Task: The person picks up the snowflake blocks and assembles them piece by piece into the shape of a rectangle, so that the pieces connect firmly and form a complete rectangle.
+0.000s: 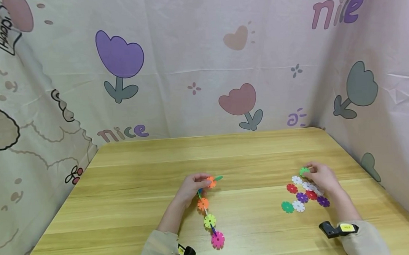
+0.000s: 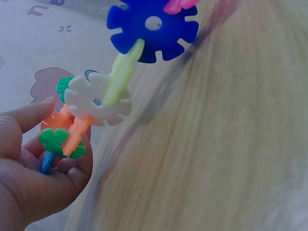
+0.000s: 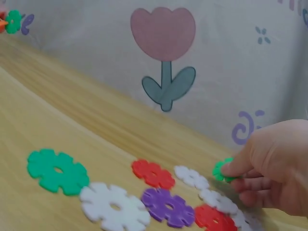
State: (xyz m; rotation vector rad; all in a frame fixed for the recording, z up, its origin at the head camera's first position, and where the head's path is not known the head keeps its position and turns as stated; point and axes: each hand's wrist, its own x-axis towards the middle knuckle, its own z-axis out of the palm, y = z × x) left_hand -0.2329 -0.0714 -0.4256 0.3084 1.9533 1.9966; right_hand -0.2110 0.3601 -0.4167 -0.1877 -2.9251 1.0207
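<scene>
My left hand (image 1: 192, 189) pinches the upper end of a chain of interlocked plastic snowflake discs. Along it are an orange disc (image 1: 203, 204), a yellow-green disc (image 1: 210, 221) and a pink disc (image 1: 217, 240) at the lower end. The left wrist view also shows a blue disc (image 2: 168, 41), a white disc (image 2: 89, 98) and a green disc (image 2: 50, 140) in the chain. Over at the right, my right hand (image 1: 324, 178) pinches a bright green disc (image 1: 304, 171) between thumb and fingers, above the loose discs.
Loose discs lie by the right hand, among them a green one (image 1: 288, 207), a red one (image 1: 291, 188), a purple one (image 1: 302, 197) and a white one (image 1: 298, 206). They rest on a wooden table (image 1: 125, 207) with a printed cloth (image 1: 180, 37) behind it.
</scene>
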